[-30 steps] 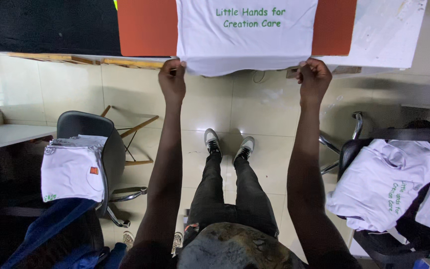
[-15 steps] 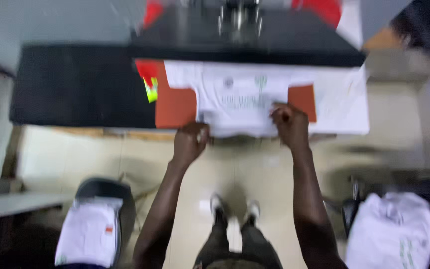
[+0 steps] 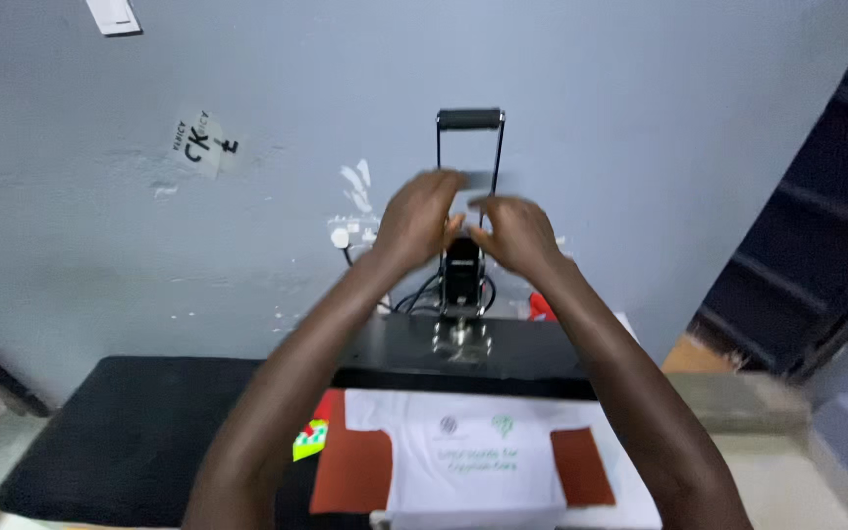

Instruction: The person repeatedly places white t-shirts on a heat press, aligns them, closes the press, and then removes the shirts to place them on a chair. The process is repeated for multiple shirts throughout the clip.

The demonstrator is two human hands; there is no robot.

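Pale blue-grey wall (image 3: 640, 118) fills most of the view, with a dark doorway (image 3: 817, 245) at the right edge. Below it lies a black table top (image 3: 130, 442), and on that stands a heat press (image 3: 463, 353) whose flat black upper plate is lifted clear of the bed.

A white T-shirt (image 3: 473, 461) is spread flat on the bed, just in front of the plate and not under it. It has a small green print on its chest, and its sleeves lie out over an orange-brown pad (image 3: 350, 471) that shows on both sides. A small coloured scrap (image 3: 311, 439) sits at the pad's left edge.

From the middle of the plate rises the looped metal handle (image 3: 469, 119), upright, with its black grip at the top. Both arms reach up and forward towards it. The left hand (image 3: 422, 216) is at the left upright and the right hand (image 3: 514, 234) is just beside it at the right one, both below the grip.

Both are smeared by motion, so I cannot tell how far the fingers are curled, or whether either hand has hold of the frame. Neither carries anything else.

The step in hand looks like the reach for the lever, with the shirt already laid out. Working that lever would call for both hands to be firmly wrapped on it, higher up (the grip is bare) and kept clear of the plate. Cables (image 3: 414, 294) hang behind the press.
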